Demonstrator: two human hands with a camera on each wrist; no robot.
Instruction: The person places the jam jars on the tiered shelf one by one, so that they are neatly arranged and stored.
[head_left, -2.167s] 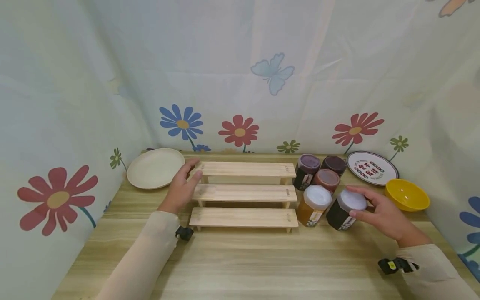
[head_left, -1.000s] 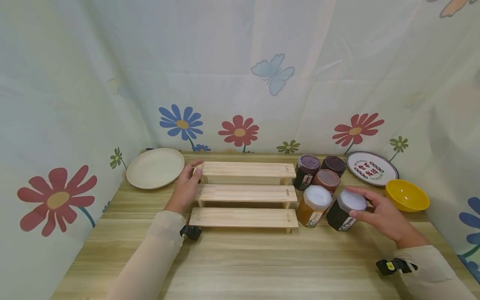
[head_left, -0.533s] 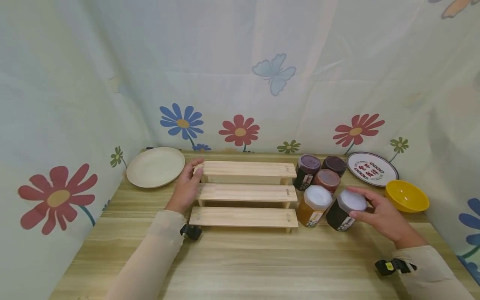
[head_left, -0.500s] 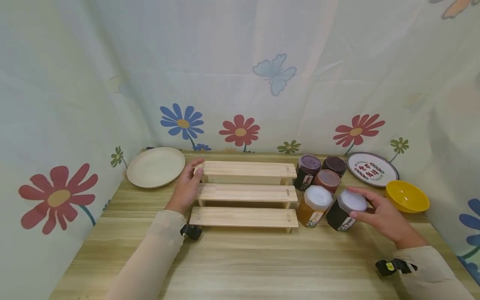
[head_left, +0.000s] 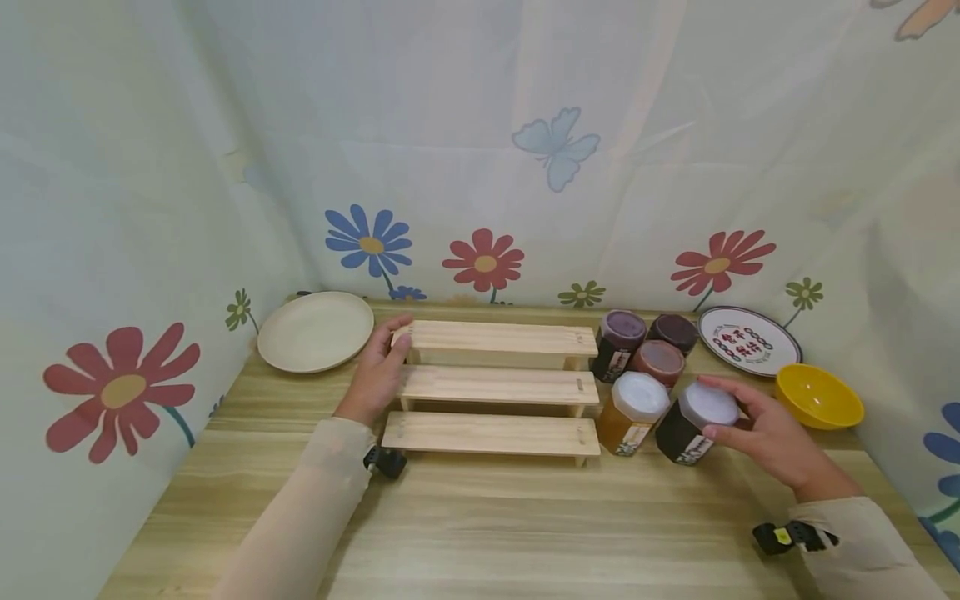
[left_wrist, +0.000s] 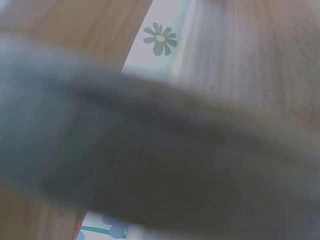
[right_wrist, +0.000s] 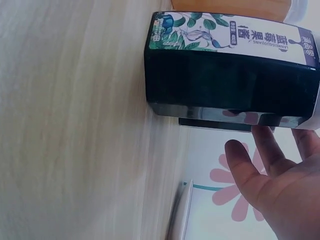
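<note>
The dark jar [head_left: 678, 429] stands right of centre, just right of the amber jar [head_left: 633, 410], looking about upright; whether its base is down on the table [head_left: 480, 525] I cannot tell. The right hand [head_left: 772, 437] pinches its white lid [head_left: 712, 403], forefinger on the far side and thumb on the near side, the other fingers parted; a hold from above and the right probably suits it because the neighbouring jar crowds the left. At centre is one wooden rack [head_left: 495, 384] with three shelves, stepped so each farther one is higher. The left hand [head_left: 372, 379] grips the left end of its far shelf between thumb and fingers, presumably to steady it; something blurred blocks most of the left wrist view. Beyond the two near jars three more cluster, the purple-lidded jar [head_left: 621, 343], dark-lidded jar [head_left: 673, 332] and reddish-lidded jar [head_left: 656, 360], making five. Outermost are two plates, the cream plate [head_left: 315, 331] far left and the printed plate [head_left: 748, 340] far right, and one yellow bowl [head_left: 819, 396] at right.
</note>
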